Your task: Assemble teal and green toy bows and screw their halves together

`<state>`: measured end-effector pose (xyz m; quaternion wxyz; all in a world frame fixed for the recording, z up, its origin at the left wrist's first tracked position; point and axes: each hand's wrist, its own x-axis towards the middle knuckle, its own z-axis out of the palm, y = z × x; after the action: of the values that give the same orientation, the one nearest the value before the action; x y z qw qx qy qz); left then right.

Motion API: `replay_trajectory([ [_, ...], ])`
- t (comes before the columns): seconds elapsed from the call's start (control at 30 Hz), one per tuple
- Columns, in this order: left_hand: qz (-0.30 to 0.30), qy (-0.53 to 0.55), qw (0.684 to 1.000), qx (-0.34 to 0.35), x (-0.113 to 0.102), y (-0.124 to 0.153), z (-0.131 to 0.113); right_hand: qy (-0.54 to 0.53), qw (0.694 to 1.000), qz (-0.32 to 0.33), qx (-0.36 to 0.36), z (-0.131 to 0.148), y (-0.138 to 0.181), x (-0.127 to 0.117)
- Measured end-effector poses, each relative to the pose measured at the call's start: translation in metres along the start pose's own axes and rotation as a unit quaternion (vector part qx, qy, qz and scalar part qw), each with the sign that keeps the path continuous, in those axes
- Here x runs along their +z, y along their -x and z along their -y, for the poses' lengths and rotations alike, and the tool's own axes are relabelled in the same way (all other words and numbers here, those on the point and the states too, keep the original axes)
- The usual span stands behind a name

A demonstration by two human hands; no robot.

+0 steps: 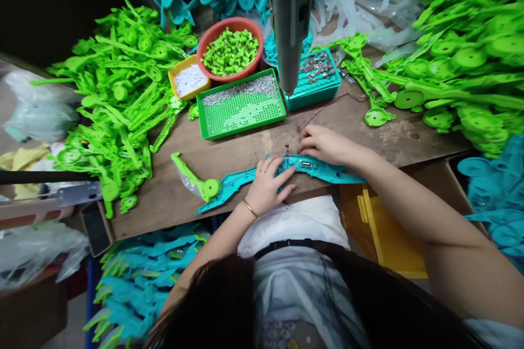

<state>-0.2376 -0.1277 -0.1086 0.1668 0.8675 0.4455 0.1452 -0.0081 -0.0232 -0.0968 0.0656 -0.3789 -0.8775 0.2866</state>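
Note:
A long, curved blue plastic shell [241,179] lies across the front of the bench, with thin wires and small metal parts [305,164] set in it. Joined to its left end is a bright green arm with a round hub [211,190] and a clear piece beside it. My left hand [268,182] rests over the middle of the shell, fingers stretched out and thumb apart. At the shell's far edge, to the right, my right hand [321,144] has its fingers curled together in a pinch; what they hold is hidden. Thin dark wires [287,148] stick up between the hands.
Behind stand a green tray [241,130] of small metal pieces, a red bowl [200,54] of green parts, a yellow box [172,77] and a teal box [319,97]. A grey tool [291,22] hangs overhead. Green part heaps [118,92] flank the bench; a phone [96,228] sits left.

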Motion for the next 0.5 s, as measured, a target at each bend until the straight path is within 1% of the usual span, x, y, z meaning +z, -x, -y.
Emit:
replay_trajectory([
  [0.1,0.005,0.001,1.0,-0.005,0.0,0.0,0.0,-0.021,1.0,0.021,-0.006,0.004,-0.006,-0.005],
  [0.17,0.002,0.001,1.0,0.001,-0.001,0.0,0.001,0.019,0.999,0.026,0.02,0.01,-0.01,-0.005],
  [0.23,-0.004,0.004,1.0,0.009,-0.001,0.0,0.002,0.085,0.995,0.012,0.059,0.016,-0.013,-0.004],
  [0.3,-0.007,0.013,1.0,0.013,0.0,0.001,0.003,0.132,0.986,-0.02,0.097,0.018,-0.013,-0.003],
  [0.37,-0.009,0.025,1.0,0.009,0.0,0.002,0.004,0.132,0.98,-0.065,0.131,0.013,-0.009,-0.005],
  [0.43,-0.011,0.034,0.999,0.006,0.001,0.003,0.005,0.083,0.981,-0.109,0.137,0.003,-0.001,-0.012],
  [0.5,-0.013,0.036,0.999,0.009,0.002,0.003,0.005,0.018,0.98,-0.151,0.126,-0.012,0.01,-0.026],
])
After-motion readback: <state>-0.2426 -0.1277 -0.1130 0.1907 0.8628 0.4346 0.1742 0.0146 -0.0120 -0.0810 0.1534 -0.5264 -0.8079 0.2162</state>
